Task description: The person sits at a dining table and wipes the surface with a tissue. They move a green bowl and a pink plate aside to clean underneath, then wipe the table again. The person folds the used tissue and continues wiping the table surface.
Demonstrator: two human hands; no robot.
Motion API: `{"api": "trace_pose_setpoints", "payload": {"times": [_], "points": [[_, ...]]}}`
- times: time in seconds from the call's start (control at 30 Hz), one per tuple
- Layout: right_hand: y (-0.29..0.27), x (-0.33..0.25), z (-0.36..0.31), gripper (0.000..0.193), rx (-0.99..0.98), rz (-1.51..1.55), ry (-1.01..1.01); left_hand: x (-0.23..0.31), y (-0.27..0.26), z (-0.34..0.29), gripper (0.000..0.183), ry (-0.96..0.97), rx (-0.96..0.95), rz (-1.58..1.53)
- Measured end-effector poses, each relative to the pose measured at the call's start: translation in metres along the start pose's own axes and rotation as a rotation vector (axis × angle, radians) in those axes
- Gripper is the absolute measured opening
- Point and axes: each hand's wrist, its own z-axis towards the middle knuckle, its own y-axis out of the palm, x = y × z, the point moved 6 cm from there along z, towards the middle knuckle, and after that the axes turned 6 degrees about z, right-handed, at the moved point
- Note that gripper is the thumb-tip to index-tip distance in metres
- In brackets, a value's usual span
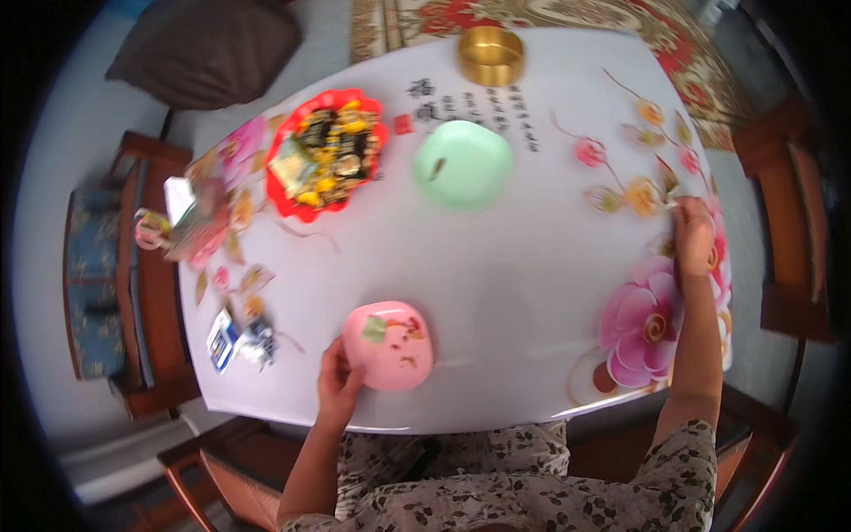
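My left hand [337, 383] grips the left rim of a small pink plate [394, 368] near the table's front edge. Scraps lie on that plate: a pale green square piece [374, 329] and several small red and brownish bits. Out at the table's right edge, my right hand [694, 235] has its fingers drawn together, with a small pale bit at the fingertips that is too small to name. A light green plate [479, 168] stands beyond the pink one, a small dark scrap [438, 168] on it.
Wrapped snacks fill a red scalloped tray [275, 182] at the far left. A gold bowl [491, 57] stands at the back edge. Along the left side are a tissue box [197, 217], a blue-and-white packet [222, 340] and crumpled plastic [259, 343]. Wooden chairs [793, 213] surround the flowered table.
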Motion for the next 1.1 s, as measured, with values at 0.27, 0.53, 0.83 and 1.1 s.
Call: {"api": "trace_pose_setpoints", "payload": {"times": [0.27, 0.53, 0.83, 1.1], "points": [[-0.016, -0.031, -0.004, 0.017, -0.095, 0.009, 0.145, -0.01, 0.002, -0.002, 0.05, 0.032, 0.055, -0.073], [-0.055, -0.094, -0.158, 0.012, -0.093, 0.306, 0.121, -0.004, 0.009, 0.003, 0.049, -0.002, 0.144, 0.046], [-0.06, -0.086, -0.153, 0.01, -0.071, 0.349, 0.102, 0.097, 0.175, 0.086, 0.048, 0.228, 0.161, -0.096], [-0.048, -0.097, -0.16, 0.012, -0.165, 0.313, 0.133, 0.143, 0.303, 0.121, 0.048, 0.359, 0.108, -0.168]]}}
